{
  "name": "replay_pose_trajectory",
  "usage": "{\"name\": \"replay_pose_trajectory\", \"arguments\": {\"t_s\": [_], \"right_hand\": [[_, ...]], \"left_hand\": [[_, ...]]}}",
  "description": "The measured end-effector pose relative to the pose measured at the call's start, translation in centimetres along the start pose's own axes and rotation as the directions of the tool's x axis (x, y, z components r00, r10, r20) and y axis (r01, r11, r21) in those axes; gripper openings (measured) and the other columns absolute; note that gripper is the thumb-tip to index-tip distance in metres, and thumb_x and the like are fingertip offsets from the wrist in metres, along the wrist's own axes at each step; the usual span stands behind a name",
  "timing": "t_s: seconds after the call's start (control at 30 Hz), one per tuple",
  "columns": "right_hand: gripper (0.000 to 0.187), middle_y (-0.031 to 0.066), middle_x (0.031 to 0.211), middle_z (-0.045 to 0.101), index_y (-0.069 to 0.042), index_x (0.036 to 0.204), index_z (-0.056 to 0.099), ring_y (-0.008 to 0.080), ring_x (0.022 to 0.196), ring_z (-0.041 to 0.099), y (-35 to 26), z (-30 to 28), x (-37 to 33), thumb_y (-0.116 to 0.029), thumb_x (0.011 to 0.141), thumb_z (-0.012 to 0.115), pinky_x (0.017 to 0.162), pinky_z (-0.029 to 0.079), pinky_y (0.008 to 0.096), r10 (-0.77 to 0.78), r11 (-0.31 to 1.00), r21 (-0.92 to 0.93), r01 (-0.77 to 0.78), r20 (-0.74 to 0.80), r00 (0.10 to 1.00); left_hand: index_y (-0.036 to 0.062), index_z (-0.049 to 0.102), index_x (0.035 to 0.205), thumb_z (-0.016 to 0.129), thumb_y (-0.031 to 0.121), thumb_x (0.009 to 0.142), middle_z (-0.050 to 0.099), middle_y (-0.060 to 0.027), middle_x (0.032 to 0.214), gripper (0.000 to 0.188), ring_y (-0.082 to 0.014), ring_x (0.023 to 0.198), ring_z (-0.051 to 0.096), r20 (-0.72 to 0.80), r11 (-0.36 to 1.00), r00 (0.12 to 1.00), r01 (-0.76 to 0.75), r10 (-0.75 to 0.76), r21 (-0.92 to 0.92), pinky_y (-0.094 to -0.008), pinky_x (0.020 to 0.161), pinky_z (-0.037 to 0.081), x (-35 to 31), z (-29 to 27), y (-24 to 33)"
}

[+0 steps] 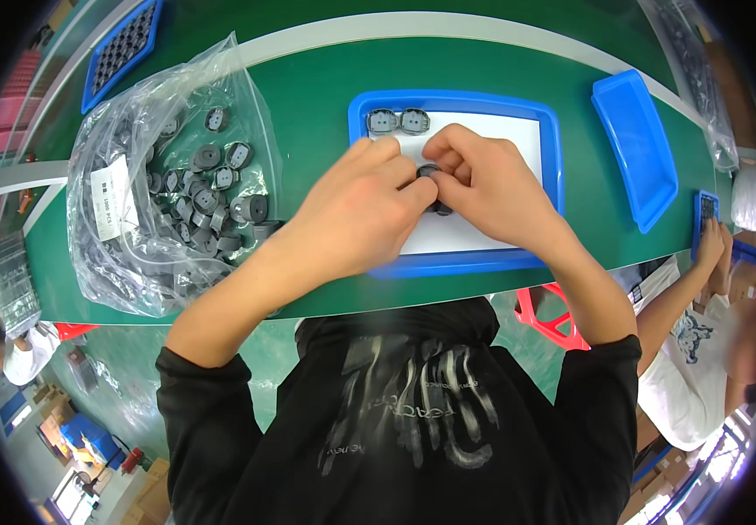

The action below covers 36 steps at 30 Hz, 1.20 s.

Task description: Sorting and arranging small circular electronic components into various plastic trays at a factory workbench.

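Note:
Over a blue tray lined with a white sheet, my two hands meet. Between their fingertips is a small dark grey plastic part, mostly hidden by the fingers. My left hand is closed on it from the left, and the thumb and fingers of my right hand pinch it from the right. Two similar grey round plastic parts sit side by side in the tray's far left corner.
A clear plastic bag with a white label and many loose grey parts lies left on the green table. Another blue tray is at right; a filled one stands far left. A co-worker's hands reach in at right.

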State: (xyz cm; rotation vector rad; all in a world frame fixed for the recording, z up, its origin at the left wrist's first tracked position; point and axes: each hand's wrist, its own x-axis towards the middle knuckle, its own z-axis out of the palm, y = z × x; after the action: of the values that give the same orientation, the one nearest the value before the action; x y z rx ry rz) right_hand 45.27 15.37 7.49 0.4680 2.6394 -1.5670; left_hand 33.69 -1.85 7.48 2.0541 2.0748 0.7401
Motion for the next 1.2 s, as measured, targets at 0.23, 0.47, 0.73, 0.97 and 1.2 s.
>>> {"name": "replay_pose_trajectory", "arguments": {"t_s": [0.23, 0.47, 0.73, 0.97, 1.2], "right_hand": [[0.013, 0.0114, 0.082, 0.065, -0.001, 0.098, 0.070, 0.0214, 0.067, 0.062, 2.9, -3.8, -0.5, -0.001, 0.086, 0.065, 0.064, 0.051, 0.0340, -0.267, 0.914, -0.356, 0.196, -0.163, 0.950], [0.019, 0.0085, 0.099, 0.064, -0.005, 0.106, 0.071, 0.0256, 0.082, 0.064, 4.3, -3.6, -0.6, -0.006, 0.088, 0.071, 0.070, 0.052, 0.0351, -0.424, 0.839, -0.457, 0.294, -0.212, 0.880], [0.018, 0.0071, 0.104, 0.064, -0.007, 0.102, 0.072, 0.0248, 0.088, 0.065, 4.8, -3.4, -1.3, -0.006, 0.084, 0.074, 0.072, 0.054, 0.0365, -0.483, 0.737, -0.596, 0.318, -0.136, 0.865], [0.017, 0.0070, 0.099, 0.061, -0.006, 0.100, 0.074, 0.0237, 0.085, 0.063, 4.6, -3.6, -0.7, -0.003, 0.083, 0.074, 0.071, 0.053, 0.0365, -0.550, 0.685, -0.640, 0.348, -0.141, 0.823], [0.017, 0.0063, 0.089, 0.060, -0.006, 0.100, 0.074, 0.0255, 0.082, 0.063, 4.8, -3.4, 0.1, -0.003, 0.083, 0.074, 0.069, 0.053, 0.0372, -0.588, 0.650, -0.663, 0.371, -0.130, 0.798]], "left_hand": [[0.0048, 0.069, 0.081, 0.076, 0.011, 0.075, 0.058, -0.0064, 0.078, 0.011, -0.0270, 0.085, 0.054, -0.210, 0.989, 0.977, 0.009, -0.041, -0.150, -0.0376, 0.079, 0.046, 0.4, 0.9, 0.3], [0.0018, 0.070, 0.085, 0.077, 0.012, 0.078, 0.058, -0.0087, 0.085, 0.014, -0.0273, 0.092, 0.053, -0.257, 0.977, 0.966, 0.087, -0.035, 0.194, -0.0393, 0.080, 0.044, 3.9, 2.2, -0.1], [0.0004, 0.069, 0.082, 0.071, 0.003, 0.072, 0.059, -0.0089, 0.086, 0.011, -0.0269, 0.092, 0.054, -0.192, 0.987, 0.977, -0.070, 0.098, 0.144, -0.0372, 0.079, 0.046, 3.6, 2.9, -1.3], [0.0004, 0.068, 0.076, 0.069, 0.001, 0.069, 0.059, -0.0090, 0.083, 0.007, -0.0269, 0.090, 0.054, -0.240, 0.979, 0.960, -0.106, 0.147, 0.177, -0.0371, 0.078, 0.046, 5.6, 2.5, -2.4], [0.0010, 0.070, 0.076, 0.070, 0.000, 0.070, 0.058, -0.0093, 0.084, 0.006, -0.0268, 0.090, 0.054, -0.271, 0.979, 0.955, -0.070, 0.121, 0.192, -0.0371, 0.078, 0.046, 5.7, 2.7, -2.9]]}}
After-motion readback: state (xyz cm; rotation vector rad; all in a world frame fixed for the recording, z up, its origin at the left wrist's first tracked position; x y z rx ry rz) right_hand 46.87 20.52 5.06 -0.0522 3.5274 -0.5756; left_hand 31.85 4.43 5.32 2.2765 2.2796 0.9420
